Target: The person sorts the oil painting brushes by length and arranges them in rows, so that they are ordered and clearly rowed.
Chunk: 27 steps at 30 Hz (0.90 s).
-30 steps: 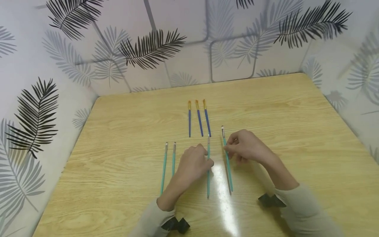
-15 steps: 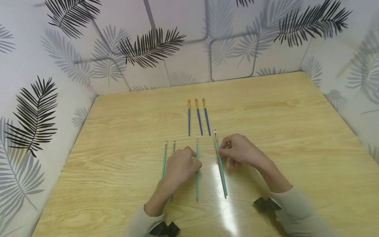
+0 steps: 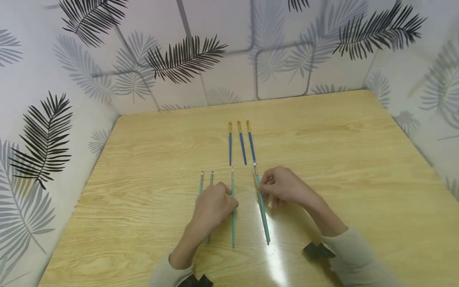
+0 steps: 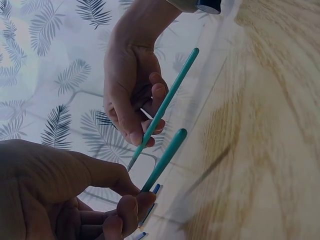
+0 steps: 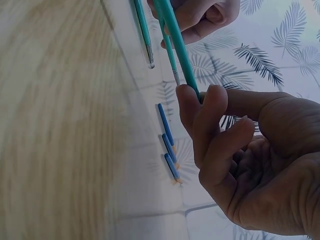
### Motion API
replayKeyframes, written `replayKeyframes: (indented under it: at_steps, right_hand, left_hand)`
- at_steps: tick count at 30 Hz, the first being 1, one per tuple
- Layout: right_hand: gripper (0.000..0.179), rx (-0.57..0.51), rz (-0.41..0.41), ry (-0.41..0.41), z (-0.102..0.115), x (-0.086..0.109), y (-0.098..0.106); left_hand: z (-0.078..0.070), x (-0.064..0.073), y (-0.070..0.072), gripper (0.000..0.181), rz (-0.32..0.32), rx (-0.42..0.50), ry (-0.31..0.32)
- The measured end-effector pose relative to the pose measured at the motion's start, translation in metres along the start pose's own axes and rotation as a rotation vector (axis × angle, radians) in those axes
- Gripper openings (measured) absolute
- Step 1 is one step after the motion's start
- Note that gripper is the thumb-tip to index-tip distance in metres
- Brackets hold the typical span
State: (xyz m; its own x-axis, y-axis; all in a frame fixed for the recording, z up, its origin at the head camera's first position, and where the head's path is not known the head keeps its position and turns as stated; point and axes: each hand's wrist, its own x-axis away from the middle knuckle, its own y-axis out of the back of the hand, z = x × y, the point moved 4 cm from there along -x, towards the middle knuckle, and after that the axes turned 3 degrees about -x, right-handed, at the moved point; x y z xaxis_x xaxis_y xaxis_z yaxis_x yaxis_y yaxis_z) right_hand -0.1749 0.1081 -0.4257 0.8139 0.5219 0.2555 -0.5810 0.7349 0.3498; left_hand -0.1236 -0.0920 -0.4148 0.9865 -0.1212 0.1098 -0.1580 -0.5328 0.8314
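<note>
My left hand (image 3: 214,207) pinches a thin teal paintbrush (image 3: 233,229) between thumb and forefinger, its tip pointing away from me. To its right, my right hand (image 3: 285,185) pinches a second teal paintbrush (image 3: 264,219) with a flat tip, slightly tilted. In the left wrist view both teal handles appear above the wooden surface, the nearer handle (image 4: 167,155) in my left fingers. Two more teal paintbrushes lie left of my left hand; the outer brush (image 3: 201,185) and the inner brush (image 3: 211,179) are partly hidden by that hand.
Three blue paintbrushes with golden ferrules lie side by side farther back: the left one (image 3: 230,147), the middle one (image 3: 242,145) and the right one (image 3: 252,145). The wooden table (image 3: 143,151) meets a leaf-patterned wall (image 3: 222,71) at its back edge.
Both hands have shifted left, each carrying its teal paintbrush. The left hand's brush is now closer to the two lying teal ones. The blue paintbrushes have not moved.
</note>
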Motion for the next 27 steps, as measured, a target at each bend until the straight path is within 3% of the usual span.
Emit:
replayKeyframes:
  at_steps: [12,27]
  right_hand:
    - [0.014,0.014,0.027,0.023,0.003,-0.006,-0.014]
    - [0.015,0.047,0.049,0.031,0.010,-0.016,-0.039]
  left_hand:
    - [0.008,0.007,0.004,0.033,-0.010,0.032,-0.008]
    - [0.019,0.008,0.006,0.032,-0.006,-0.020,-0.008]
